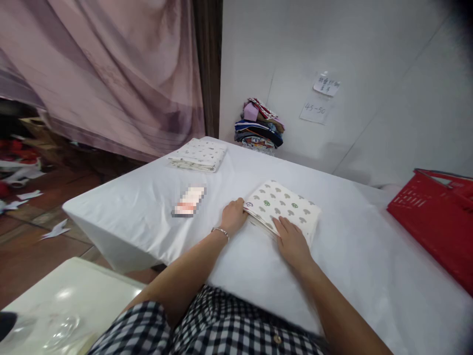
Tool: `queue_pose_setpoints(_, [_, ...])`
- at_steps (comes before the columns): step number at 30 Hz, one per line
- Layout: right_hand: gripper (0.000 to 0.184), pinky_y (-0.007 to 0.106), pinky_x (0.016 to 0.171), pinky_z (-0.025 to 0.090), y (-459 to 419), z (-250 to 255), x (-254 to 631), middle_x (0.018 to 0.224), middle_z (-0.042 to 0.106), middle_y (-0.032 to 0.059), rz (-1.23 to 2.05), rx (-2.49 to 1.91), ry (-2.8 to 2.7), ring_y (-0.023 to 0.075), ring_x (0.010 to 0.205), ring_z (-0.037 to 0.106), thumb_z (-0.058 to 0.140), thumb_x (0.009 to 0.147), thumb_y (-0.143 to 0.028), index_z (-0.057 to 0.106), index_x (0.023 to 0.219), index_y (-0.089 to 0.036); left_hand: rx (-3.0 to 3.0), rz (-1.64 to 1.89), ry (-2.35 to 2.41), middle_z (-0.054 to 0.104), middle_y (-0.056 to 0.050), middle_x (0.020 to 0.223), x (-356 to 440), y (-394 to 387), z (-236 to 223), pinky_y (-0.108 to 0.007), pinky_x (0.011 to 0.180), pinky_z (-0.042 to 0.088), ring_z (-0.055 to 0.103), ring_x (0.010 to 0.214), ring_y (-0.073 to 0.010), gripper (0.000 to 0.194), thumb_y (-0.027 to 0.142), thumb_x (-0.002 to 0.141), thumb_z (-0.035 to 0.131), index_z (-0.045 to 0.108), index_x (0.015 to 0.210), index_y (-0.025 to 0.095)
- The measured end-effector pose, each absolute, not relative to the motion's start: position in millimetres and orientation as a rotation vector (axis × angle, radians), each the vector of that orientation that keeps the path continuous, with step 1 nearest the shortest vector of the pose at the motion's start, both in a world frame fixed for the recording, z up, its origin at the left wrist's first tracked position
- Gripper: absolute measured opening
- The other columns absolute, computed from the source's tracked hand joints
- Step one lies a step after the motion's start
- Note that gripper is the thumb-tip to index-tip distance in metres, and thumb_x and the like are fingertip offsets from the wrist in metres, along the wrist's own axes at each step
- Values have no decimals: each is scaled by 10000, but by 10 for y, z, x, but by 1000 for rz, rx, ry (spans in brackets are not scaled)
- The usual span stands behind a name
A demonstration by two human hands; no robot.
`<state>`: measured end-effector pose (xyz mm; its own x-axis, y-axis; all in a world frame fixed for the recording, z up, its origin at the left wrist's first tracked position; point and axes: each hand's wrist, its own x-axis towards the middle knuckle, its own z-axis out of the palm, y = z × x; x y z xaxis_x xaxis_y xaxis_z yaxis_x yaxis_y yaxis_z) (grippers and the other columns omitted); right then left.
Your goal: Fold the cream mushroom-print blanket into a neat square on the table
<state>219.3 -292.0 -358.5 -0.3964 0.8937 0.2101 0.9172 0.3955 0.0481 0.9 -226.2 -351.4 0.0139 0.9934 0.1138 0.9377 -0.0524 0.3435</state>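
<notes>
Left hand [233, 217] curls at the printed cloth [283, 204]'s corner, grip unclear; right hand [291, 240] lies open over its near edge. Already folded on the counter [347, 276], layers slightly loose; second folded cloth [199, 154] sits apart.

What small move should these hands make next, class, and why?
Probably a light smoothing stroke by the right hand across the folded patterned cloth: its fingers already lie on the top layer, while the left hand is at the cloth's left corner and could steady it.

Cloth [271, 198] on table [354, 246], phone [189, 202] left, basket [438, 224] right
</notes>
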Motion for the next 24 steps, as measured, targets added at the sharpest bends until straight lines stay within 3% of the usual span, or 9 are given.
queue_pose_setpoints(5, [548,422,1042,284,-2918,-3590,2187,1419,365,122,-179,-1643,-2502,248,1308,313,343,842,-141,341,1389,-167,2156,406,1993,612,-106,946,4,-2211,-3487,-293,681,404,591,890,-226,150,255,837,416,436,967,184])
queue_pose_setpoints(9, [561,434,1054,271,-2927,-3572,2188,1433,345,115,-129,-1663,-2506,255,1318,295,350,844,-162,316,1404,-180,2123,430,1961,631,-89,929,-85,-2177,-3476,-292,653,404,606,870,-237,209,336,833,430,429,989,196])
queue_pose_setpoints(13, [504,439,1070,254,-3007,-3541,2245,1442,331,114,-90,-1654,-2492,254,1322,286,330,893,-259,341,1390,-179,2018,531,1983,646,-62,913,-169,-2184,-3478,-291,621,400,621,813,-237,306,441,803,471,425,1002,213])
queue_pose_setpoints(18, [516,438,1089,231,-3184,-3459,2385,1455,313,91,12,-1625,-2475,238,1332,264,385,887,-361,367,1372,-188,1969,595,1946,647,-51,953,-161,-2201,-3463,-294,638,422,624,819,-224,318,394,793,491,430,1050,216])
queue_pose_setpoints(24, [558,413,1094,221,-3084,-3245,2452,1482,258,55,281,-1651,-2373,215,1366,200,293,916,-483,300,1412,-228,2337,751,1762,505,-100,1281,-107,-2215,-3510,-334,809,453,511,1109,-240,461,245,827,452,380,1279,189])
